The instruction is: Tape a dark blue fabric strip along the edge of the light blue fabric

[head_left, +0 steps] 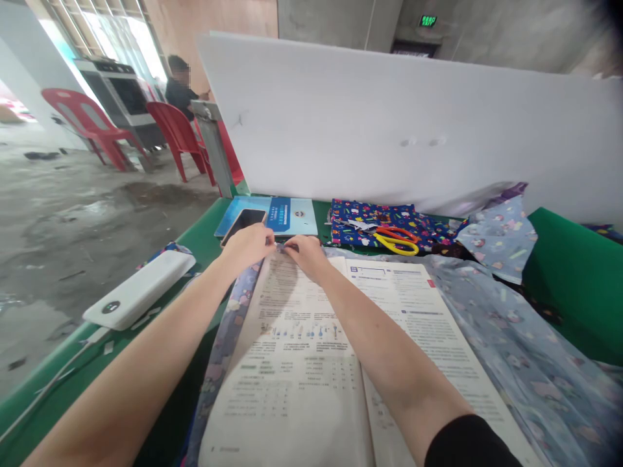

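grey fabric (525,370) pinched by l hand (250,242) & r hand (307,257) at top of bk (302,389).

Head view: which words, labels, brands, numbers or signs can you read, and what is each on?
None reads clearly enough to quote.
Open book: dense print, too small.
Blue booklet: cover lettering, too blurred.
Green lit sign: characters, too blurred.
White power bank: round dark mark, unreadable.

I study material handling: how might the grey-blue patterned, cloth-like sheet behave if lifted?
The grey-blue patterned sheet would probably flop, since it lies in loose wrinkles. It looks thin, so likely light. It may resist lifting, as the open white paper book lies on it.
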### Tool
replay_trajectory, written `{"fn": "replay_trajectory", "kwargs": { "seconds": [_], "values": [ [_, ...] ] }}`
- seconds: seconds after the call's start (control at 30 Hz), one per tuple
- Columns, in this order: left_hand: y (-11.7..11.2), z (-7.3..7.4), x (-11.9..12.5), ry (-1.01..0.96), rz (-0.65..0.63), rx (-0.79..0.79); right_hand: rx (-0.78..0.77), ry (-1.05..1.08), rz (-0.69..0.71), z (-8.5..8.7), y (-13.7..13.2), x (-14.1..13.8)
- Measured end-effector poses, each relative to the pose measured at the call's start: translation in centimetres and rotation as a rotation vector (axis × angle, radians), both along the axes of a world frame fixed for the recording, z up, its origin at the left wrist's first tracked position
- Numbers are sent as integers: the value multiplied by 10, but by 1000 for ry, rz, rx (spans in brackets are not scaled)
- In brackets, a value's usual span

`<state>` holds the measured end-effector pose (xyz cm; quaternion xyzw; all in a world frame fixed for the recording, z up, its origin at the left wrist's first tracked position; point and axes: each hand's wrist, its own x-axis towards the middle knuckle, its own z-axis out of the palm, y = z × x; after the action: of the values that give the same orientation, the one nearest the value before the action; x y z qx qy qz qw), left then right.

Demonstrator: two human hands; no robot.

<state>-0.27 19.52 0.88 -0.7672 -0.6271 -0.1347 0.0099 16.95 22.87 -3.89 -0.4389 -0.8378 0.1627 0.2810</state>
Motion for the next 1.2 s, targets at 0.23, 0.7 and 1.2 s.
{"fn": "replay_trajectory", "kwargs": {
  "seconds": [0.23,0.7,1.2],
  "values": [
    [2,9,-4,-158,-55,100,-16,-5,4,3,0,0],
    [4,-14,1,-266,-92,39,-30,21,18,-3,-5,0],
    [2,-12,3,-256,-66,36,-22,147,3,0,-5,0]
  ]
}}
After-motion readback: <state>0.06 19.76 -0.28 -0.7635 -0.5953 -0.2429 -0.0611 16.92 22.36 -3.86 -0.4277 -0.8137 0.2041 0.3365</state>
